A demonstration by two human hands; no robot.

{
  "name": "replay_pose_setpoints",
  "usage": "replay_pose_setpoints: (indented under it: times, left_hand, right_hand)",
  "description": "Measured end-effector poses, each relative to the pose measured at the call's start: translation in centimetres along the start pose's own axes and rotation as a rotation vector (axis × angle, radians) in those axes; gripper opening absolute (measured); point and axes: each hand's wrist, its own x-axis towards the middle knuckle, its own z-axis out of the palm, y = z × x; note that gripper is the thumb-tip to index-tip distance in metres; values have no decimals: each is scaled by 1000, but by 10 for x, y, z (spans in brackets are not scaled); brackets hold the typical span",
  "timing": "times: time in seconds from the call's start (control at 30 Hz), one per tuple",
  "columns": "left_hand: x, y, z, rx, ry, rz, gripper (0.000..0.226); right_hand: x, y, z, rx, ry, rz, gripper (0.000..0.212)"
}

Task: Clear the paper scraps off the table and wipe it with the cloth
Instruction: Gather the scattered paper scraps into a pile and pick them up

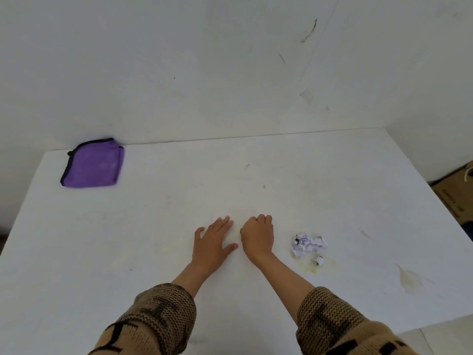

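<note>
A crumpled white paper scrap (308,244) lies on the white table (179,190), right of my hands, with a tiny scrap (319,260) just below it. A folded purple cloth (93,163) with a dark hem lies at the table's far left corner. My left hand (213,242) rests flat on the table with fingers spread and nothing in it. My right hand (257,235) sits beside it with fingers curled under; I see nothing in it. About a hand's width separates my right hand from the crumpled paper.
The table carries yellowish stains near the paper (311,269), a larger stain at the right (410,279) and small dark marks. A white wall (204,60) stands right behind the table. A cardboard box (458,198) sits on the floor past the right edge.
</note>
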Motion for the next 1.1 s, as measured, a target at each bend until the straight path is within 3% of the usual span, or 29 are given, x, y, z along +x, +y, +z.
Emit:
replay_pose_setpoints:
  times: [0.13, 0.27, 0.4, 0.53, 0.73, 0.83, 0.9, 0.97, 1.1]
  left_hand:
    - [0, -1, 0, 6, -13, -7, 63]
    - [0, -1, 0, 16, -25, -13, 64]
    - [0, 0, -2, 22, -45, -19, 64]
    - [0, 1, -3, 39, -61, -14, 63]
    - [0, 2, -4, 34, -62, -20, 63]
    - [0, 3, -4, 43, -66, -21, 63]
    - [0, 4, -4, 48, -64, -21, 64]
    - [-1, 5, -4, 53, -57, -16, 63]
    - [-5, 4, -2, -13, 69, 12, 53]
  right_hand:
    - [1, 1, 5, -104, -79, -29, 24]
    - [6, 13, 12, -282, -74, -233, 7]
    - [1, 25, 8, -232, 61, -317, 4]
    - [-8, 26, 9, 98, 111, -235, 10]
    - [-7, 13, 8, 141, 53, -79, 19]
    - [-5, 13, 8, 50, 61, -114, 5]
    - [-4, 15, 11, -124, 15, -175, 22]
    - [-1, 15, 10, -228, -68, -233, 22]
    - [-2, 14, -7, 112, -299, -166, 19]
